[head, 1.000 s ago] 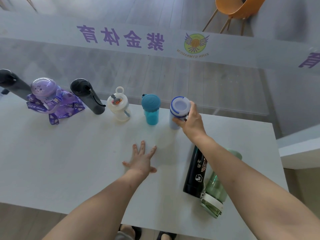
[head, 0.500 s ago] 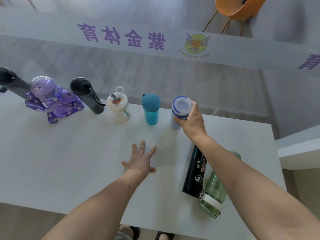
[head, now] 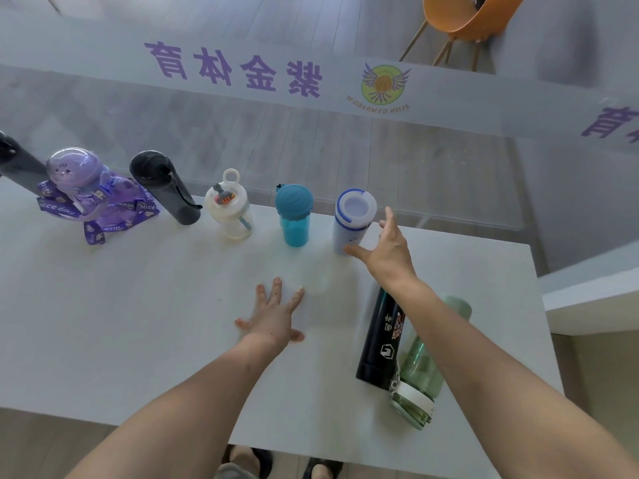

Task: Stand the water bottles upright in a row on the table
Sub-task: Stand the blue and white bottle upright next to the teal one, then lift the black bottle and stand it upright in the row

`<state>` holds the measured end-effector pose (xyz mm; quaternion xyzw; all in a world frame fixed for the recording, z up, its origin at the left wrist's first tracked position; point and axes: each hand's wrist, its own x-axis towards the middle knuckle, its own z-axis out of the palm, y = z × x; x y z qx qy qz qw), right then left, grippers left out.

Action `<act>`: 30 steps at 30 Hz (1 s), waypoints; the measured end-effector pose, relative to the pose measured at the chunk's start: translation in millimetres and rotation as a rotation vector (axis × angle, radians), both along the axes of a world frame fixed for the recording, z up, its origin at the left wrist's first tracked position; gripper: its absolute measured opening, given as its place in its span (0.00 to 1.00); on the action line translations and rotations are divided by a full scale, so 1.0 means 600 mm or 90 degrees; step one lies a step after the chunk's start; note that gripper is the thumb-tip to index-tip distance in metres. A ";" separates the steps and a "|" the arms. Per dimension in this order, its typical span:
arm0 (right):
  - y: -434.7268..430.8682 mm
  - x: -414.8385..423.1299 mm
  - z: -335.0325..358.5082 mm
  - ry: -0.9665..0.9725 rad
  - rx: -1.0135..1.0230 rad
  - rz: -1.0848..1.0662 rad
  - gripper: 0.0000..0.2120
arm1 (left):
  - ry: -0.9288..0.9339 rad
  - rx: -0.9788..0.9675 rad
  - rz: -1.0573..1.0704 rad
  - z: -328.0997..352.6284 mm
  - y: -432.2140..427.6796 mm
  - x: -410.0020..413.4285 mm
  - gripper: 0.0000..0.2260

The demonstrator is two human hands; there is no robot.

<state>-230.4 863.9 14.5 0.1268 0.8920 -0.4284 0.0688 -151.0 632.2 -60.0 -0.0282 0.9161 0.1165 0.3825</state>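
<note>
Several bottles stand upright in a row along the far edge of the white table (head: 138,323): a dark bottle (head: 17,164) at far left, a purple strapped bottle (head: 79,181), a dark grey bottle (head: 166,188), a clear white-lidded bottle (head: 230,209), a teal bottle (head: 294,216) and a white bottle with a blue-rimmed lid (head: 352,219). My right hand (head: 387,250) is open just right of the white bottle, fingers spread and off it. My left hand (head: 273,312) lies flat on the table. A black flask (head: 378,340) and a green bottle (head: 423,368) lie on their sides under my right forearm.
A glass wall with purple lettering runs behind the table. An orange chair (head: 463,19) stands beyond it at top right. A white ledge (head: 587,299) adjoins the table's right side. Feet in sandals show below the near edge.
My right hand has let go of the white blue-rimmed bottle and opened beside it; the bottle stays standing. My left hand has not moved.
</note>
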 end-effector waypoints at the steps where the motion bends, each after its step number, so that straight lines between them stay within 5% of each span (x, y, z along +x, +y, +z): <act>1: 0.011 0.022 -0.001 0.018 0.021 0.012 0.48 | 0.000 -0.001 0.002 0.001 -0.001 0.001 0.47; 4: 0.057 0.105 -0.008 0.093 0.089 0.167 0.24 | 0.008 0.002 0.003 -0.001 -0.001 0.003 0.47; 6: 0.090 0.156 -0.016 0.071 0.169 0.342 0.18 | 0.006 0.004 0.004 0.003 0.000 0.004 0.47; 10: 0.129 0.197 -0.035 0.006 0.385 0.626 0.24 | 0.008 -0.007 0.009 0.014 0.009 0.003 0.48; 15: 0.113 0.185 -0.016 -0.001 0.541 0.745 0.32 | 0.014 -0.016 -0.052 0.018 0.040 0.028 0.51; 24: 0.093 0.159 -0.041 0.089 0.600 0.779 0.26 | 0.008 -0.013 -0.057 0.010 0.041 0.027 0.52; 30: 0.128 0.172 -0.047 0.188 0.370 0.533 0.35 | 0.010 0.005 -0.043 0.005 0.039 0.027 0.52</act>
